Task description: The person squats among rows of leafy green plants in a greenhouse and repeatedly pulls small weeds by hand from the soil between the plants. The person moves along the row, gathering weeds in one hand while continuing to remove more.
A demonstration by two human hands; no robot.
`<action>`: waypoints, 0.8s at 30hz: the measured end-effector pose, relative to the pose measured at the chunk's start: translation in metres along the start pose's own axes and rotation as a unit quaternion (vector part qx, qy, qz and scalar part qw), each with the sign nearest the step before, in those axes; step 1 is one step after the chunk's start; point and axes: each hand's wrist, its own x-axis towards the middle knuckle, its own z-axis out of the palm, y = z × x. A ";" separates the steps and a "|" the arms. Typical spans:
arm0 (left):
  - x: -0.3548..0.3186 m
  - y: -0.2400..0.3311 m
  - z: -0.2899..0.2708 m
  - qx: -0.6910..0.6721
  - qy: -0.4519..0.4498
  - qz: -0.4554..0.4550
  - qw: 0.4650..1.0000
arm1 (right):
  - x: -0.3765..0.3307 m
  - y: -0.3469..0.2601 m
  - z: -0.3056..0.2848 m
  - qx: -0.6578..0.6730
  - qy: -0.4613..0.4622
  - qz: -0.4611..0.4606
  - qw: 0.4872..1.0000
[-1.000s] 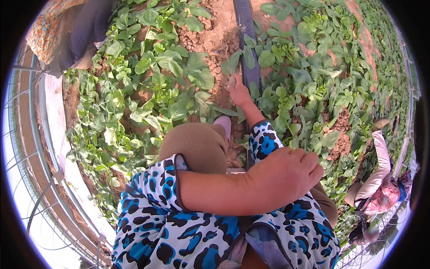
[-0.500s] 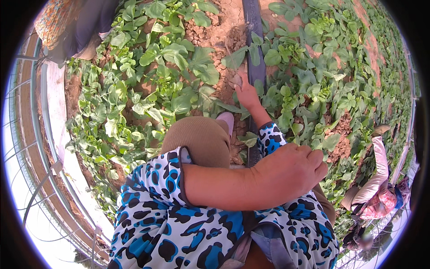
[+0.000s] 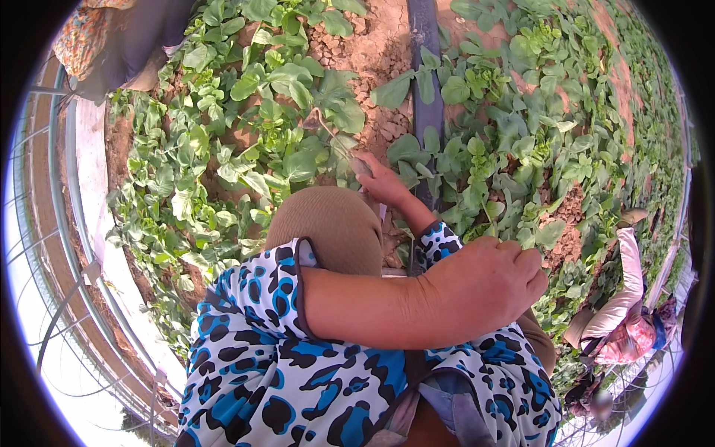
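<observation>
My right hand (image 3: 377, 179) reaches forward past my knee, its fingers wrapped round the handle of a small hand hoe (image 3: 342, 147). The hoe's thin neck slants up and left to a small brownish head, held over the edge of the green leafy plants (image 3: 302, 167). My left forearm lies across my lap. At its end my left hand (image 3: 503, 279) is closed, resting by my right arm; its curled fingers hide whatever may be in them.
A black drip line (image 3: 427, 97) runs along the bare soil (image 3: 380, 45) between leafy rows. Another person (image 3: 119, 45) is at the upper left, and another (image 3: 625, 320) bends at the right. A pale strip and metal rails (image 3: 93, 171) edge the left side.
My right hand has moved left and back toward my knee, away from the drip line. The hoe's head now lies over the left row. My left hand has barely moved.
</observation>
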 end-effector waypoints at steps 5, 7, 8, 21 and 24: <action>0.001 -0.001 0.001 -0.005 -0.005 0.005 1.000 | 0.025 0.009 0.013 0.037 -0.017 0.027 0.999; -0.002 -0.001 0.000 0.011 -0.002 -0.008 1.000 | 0.035 0.004 0.025 0.041 -0.020 0.009 0.999; -0.001 0.000 0.000 0.009 -0.003 -0.003 1.000 | 0.041 0.006 0.025 0.026 -0.013 0.005 1.000; -0.001 0.000 0.002 -0.003 -0.014 0.008 1.000 | 0.044 0.014 0.033 -0.209 0.186 -0.108 0.954; -0.002 0.000 0.003 -0.008 -0.016 0.001 1.000 | 0.032 -0.006 0.032 -0.285 0.181 -0.101 0.936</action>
